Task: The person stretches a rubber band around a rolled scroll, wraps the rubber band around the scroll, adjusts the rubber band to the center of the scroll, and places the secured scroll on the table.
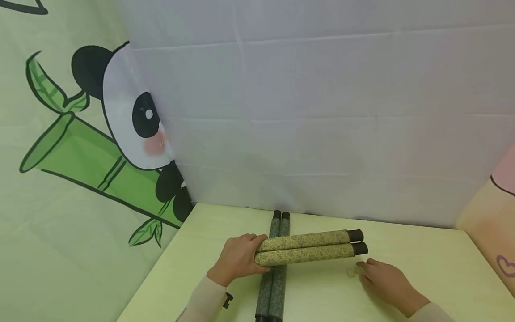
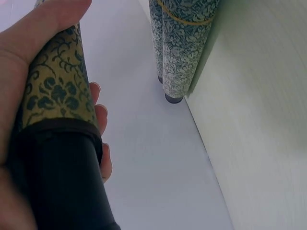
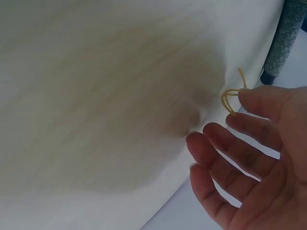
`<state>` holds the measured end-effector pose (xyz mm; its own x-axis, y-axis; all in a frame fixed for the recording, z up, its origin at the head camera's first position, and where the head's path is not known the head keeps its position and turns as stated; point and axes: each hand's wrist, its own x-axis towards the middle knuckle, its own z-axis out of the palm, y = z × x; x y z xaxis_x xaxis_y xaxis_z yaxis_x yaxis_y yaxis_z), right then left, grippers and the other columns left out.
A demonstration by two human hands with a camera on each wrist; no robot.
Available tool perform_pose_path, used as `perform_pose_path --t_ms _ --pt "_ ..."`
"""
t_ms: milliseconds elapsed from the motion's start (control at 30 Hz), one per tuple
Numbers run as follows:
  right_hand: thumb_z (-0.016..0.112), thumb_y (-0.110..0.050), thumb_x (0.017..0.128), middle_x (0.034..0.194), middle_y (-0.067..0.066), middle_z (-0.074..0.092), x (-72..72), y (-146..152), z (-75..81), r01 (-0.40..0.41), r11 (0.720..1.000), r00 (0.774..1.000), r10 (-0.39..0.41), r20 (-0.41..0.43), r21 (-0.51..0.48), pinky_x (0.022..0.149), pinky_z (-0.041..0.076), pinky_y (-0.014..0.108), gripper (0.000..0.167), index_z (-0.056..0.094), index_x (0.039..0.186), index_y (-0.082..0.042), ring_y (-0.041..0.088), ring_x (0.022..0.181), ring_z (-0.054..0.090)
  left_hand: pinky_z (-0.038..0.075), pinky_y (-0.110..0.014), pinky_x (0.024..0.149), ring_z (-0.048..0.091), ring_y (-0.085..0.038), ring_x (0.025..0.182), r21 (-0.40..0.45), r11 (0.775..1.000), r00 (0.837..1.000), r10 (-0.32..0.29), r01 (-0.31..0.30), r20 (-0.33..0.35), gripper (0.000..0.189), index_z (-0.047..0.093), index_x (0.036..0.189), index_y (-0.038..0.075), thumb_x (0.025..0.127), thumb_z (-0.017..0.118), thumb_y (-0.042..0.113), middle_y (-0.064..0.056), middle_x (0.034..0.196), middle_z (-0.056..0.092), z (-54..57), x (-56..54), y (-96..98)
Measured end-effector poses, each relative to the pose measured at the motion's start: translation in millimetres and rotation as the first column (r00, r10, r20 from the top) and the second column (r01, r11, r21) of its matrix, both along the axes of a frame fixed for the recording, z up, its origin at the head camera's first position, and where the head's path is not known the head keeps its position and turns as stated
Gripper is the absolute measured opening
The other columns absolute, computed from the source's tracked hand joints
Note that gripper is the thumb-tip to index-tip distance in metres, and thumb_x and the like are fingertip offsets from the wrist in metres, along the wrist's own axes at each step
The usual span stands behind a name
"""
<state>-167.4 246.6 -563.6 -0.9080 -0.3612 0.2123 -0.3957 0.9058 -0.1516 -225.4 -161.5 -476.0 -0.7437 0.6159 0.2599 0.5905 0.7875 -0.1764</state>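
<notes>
My left hand (image 1: pixel 241 256) grips a pair of yellow, floral-patterned rolled scrolls (image 1: pixel 307 240) near their left end. They lie side by side, dark knobs at the right, and cross above two blue-green patterned scrolls (image 1: pixel 277 290). A dark end knob (image 2: pixel 72 177) and the curled left fingers (image 2: pixel 101 120) show in the left wrist view. Off the yellow scrolls' right end, my right hand (image 1: pixel 386 281) pinches a thin yellow rubber band (image 3: pixel 224 101) between thumb and forefinger. Its other fingers are loosely bent. Another thin band (image 2: pixel 184 20) circles the blue-green pair.
The scrolls and hands are over a pale yellow table (image 1: pixel 322 295). A white cloth backdrop (image 1: pixel 314 112) rises behind its back edge. To the left hangs a panda-and-bamboo print (image 1: pixel 88 152), and a pinkish printed cloth (image 1: pixel 491 232) borders the right side.
</notes>
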Motion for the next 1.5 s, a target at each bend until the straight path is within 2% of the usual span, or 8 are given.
perform_pose_path --t_ms 233,533,633,733,833,967,1233,1500 --pt "0.080 -0.008 0.084 0.065 -0.011 0.051 -12.0 -1.9 4.2 -0.057 0.997 0.996 0.061 -0.071 0.045 0.045 0.040 0.031 0.030 0.057 0.072 -0.023 0.006 0.053 0.045 0.055 -0.034 0.057 0.070 -0.016 0.089 0.022 0.999 0.998 -0.027 0.025 0.053 0.086 0.064 0.135 0.020 0.067 0.083 0.070 0.000 0.108 0.072 -5.2 -3.1 -0.4" --pt "0.074 -0.013 0.090 0.082 -0.018 0.059 1.7 10.9 23.0 0.010 0.969 0.983 0.036 0.181 -0.247 0.061 0.046 0.028 0.017 0.066 0.085 -0.027 0.000 0.073 0.053 0.054 -0.033 0.055 0.070 -0.015 0.087 0.032 0.999 0.996 -0.009 0.006 0.090 0.086 0.064 0.134 0.022 0.066 0.082 0.072 0.001 0.108 0.072 -4.6 -5.4 -3.1" --pt "0.070 -0.006 0.092 0.083 -0.014 0.061 10.7 16.3 23.1 0.009 0.883 0.976 0.095 0.198 -0.469 0.062 0.045 0.027 0.014 0.066 0.088 -0.019 0.000 0.074 0.053 0.054 -0.033 0.056 0.070 -0.015 0.088 0.026 1.000 0.995 -0.011 0.008 0.099 0.086 0.064 0.135 0.022 0.067 0.082 0.072 0.001 0.109 0.072 -5.7 -5.0 -4.8" --pt "0.062 -0.002 0.097 0.090 -0.004 0.064 17.6 19.7 24.5 0.061 0.740 0.945 0.173 0.277 -0.670 0.066 0.050 0.027 0.005 0.065 0.095 -0.006 0.003 0.079 0.058 0.055 -0.034 0.057 0.070 -0.016 0.090 0.023 1.000 0.994 -0.018 0.016 0.112 0.086 0.064 0.135 0.022 0.067 0.082 0.071 0.001 0.110 0.072 -7.7 -4.4 -5.9" --pt "0.053 -0.004 0.103 0.099 0.006 0.063 22.5 21.7 26.5 0.167 0.579 0.881 0.275 0.384 -0.798 0.076 0.053 0.030 0.015 0.060 0.107 0.009 0.010 0.085 0.061 0.055 -0.035 0.058 0.070 -0.017 0.091 0.027 0.999 0.992 -0.029 0.026 0.121 0.086 0.064 0.135 0.021 0.067 0.083 0.069 0.000 0.111 0.072 -10.6 -3.4 -6.2" --pt "0.051 -0.015 0.107 0.090 0.003 0.056 29.3 18.4 31.1 0.363 0.440 0.805 0.296 0.514 -0.822 0.077 0.050 0.034 0.027 0.057 0.118 0.009 0.016 0.080 0.054 0.054 -0.034 0.057 0.070 -0.016 0.091 0.031 0.998 0.993 -0.051 0.047 0.109 0.086 0.065 0.135 0.020 0.066 0.084 0.068 0.000 0.111 0.072 -14.6 -1.5 -6.0" --pt "0.048 -0.028 0.109 0.064 -0.005 0.045 35.4 15.8 42.7 0.505 0.298 0.748 0.316 0.583 -0.810 0.070 0.043 0.032 0.023 0.060 0.102 -0.009 0.013 0.063 0.045 0.055 -0.034 0.057 0.071 -0.018 0.093 0.029 0.998 0.991 -0.053 0.050 0.120 0.087 0.066 0.134 0.019 0.066 0.084 0.069 -0.001 0.113 0.073 -10.1 3.3 -4.9" --pt "0.030 -0.027 0.113 0.081 -0.007 0.068 43.0 26.4 52.5 0.488 0.110 0.659 0.604 0.448 -0.866 0.087 0.038 0.029 0.042 0.068 0.097 -0.018 0.011 0.087 0.059 0.055 -0.034 0.057 0.071 -0.017 0.093 0.002 1.000 0.991 -0.027 0.027 0.128 0.086 0.065 0.135 0.021 0.066 0.084 0.069 0.000 0.113 0.073 -0.2 7.1 -4.6"
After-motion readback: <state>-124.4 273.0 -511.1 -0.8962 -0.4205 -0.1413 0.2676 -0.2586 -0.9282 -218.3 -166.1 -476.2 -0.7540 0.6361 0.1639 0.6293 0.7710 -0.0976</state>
